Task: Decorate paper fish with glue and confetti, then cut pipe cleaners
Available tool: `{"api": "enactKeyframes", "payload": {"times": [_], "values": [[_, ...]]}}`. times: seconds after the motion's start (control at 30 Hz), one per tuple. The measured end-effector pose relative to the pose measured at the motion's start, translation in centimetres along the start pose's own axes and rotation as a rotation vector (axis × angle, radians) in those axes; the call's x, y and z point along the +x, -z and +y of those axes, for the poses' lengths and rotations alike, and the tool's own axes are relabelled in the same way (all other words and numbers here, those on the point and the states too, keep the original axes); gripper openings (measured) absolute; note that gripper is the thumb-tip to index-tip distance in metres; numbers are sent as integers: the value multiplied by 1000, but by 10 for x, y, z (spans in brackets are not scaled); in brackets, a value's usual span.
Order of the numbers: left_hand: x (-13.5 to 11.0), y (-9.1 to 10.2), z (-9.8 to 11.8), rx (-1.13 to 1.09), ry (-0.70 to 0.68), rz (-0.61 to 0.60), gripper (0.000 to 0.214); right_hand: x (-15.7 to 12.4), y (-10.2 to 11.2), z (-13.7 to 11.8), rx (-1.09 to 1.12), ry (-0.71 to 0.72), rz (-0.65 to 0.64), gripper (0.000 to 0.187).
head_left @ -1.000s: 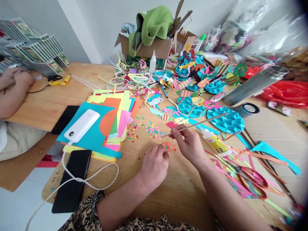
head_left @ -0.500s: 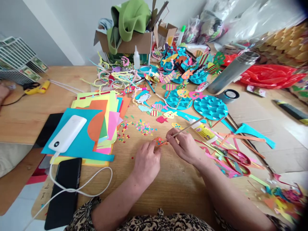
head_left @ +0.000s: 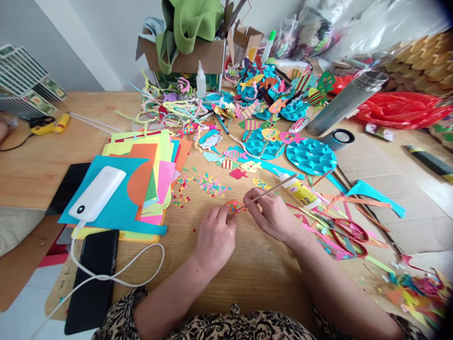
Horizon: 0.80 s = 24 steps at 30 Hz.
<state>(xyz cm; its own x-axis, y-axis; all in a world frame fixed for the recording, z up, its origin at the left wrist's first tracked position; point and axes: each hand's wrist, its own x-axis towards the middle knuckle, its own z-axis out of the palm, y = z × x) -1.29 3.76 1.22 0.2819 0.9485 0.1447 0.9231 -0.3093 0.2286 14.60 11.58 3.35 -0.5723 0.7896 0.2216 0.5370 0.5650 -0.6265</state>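
Observation:
My left hand [head_left: 214, 236] rests on the wooden table [head_left: 247, 264] with its fingers curled, pinching the edge of a small orange paper fish [head_left: 234, 206]. My right hand [head_left: 271, 213] is closed round a thin wooden stick [head_left: 274, 190], whose tip touches the fish. A pile of tiny coloured paper bits [head_left: 210, 185] lies just beyond the fish. A small glue bottle [head_left: 300, 191] lies on its side right of my right hand.
A stack of coloured paper sheets [head_left: 141, 184] with a white power bank [head_left: 97, 192] lies at left, a black phone [head_left: 92, 278] near the front edge. Finished paper fish and blue discs [head_left: 310, 156] crowd the back. Red scissors [head_left: 348, 232] and paper strips lie right.
The stick's tip came down from above the paper bits onto the orange fish. The view swung, so the other person's arm at far left left the picture.

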Motion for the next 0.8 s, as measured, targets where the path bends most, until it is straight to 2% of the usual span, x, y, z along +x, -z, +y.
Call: {"api": "enactKeyframes", "payload": {"times": [0.8], "values": [[-1,-3,0,13,5,4,23,-1,-2,1,16,-1,-12,22]]}}
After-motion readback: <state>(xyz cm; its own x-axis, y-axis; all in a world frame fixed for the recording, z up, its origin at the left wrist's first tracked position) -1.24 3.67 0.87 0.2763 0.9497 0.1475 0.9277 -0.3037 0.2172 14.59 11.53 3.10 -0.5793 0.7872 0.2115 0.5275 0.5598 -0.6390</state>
